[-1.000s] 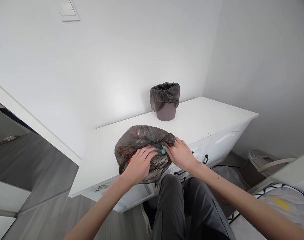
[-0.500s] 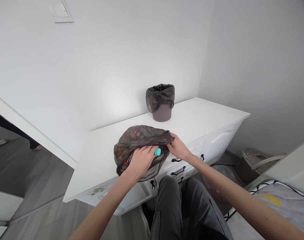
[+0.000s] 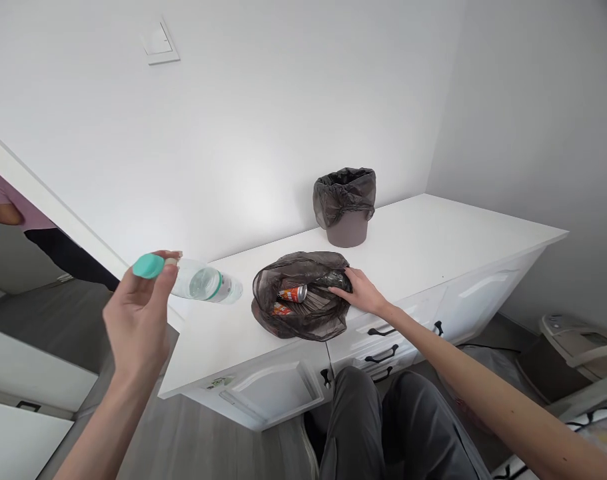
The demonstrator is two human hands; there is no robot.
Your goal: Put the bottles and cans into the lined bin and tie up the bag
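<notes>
My left hand point(image 3: 142, 300) is raised left of the cabinet top, closed around the neck of a clear plastic bottle point(image 3: 218, 285) with a turquoise cap point(image 3: 148, 266). The bottle lies nearly level, its base pointing right. My right hand point(image 3: 359, 291) pinches the right rim of a dark translucent garbage bag point(image 3: 303, 263) that sits on the white cabinet top. Through the bag's open mouth an orange-and-white can point(image 3: 293, 294) shows, with a second orange item point(image 3: 282, 309) partly hidden below it. Other contents are hard to make out.
Behind the bag, a grey-brown trash bin point(image 3: 347, 230) lined with a dark bag stands against the wall. Black handles point(image 3: 382, 353) stick out from the white cabinet point(image 3: 463, 220). At far left another person point(image 3: 33, 213) is partly visible. A beige appliance point(image 3: 578, 347) sits at lower right.
My left hand has drawn the bottle out of the garbage bag and carried it up and left. The bag's mouth is wider, showing the can. My right hand still grips the rim; the view has shifted.
</notes>
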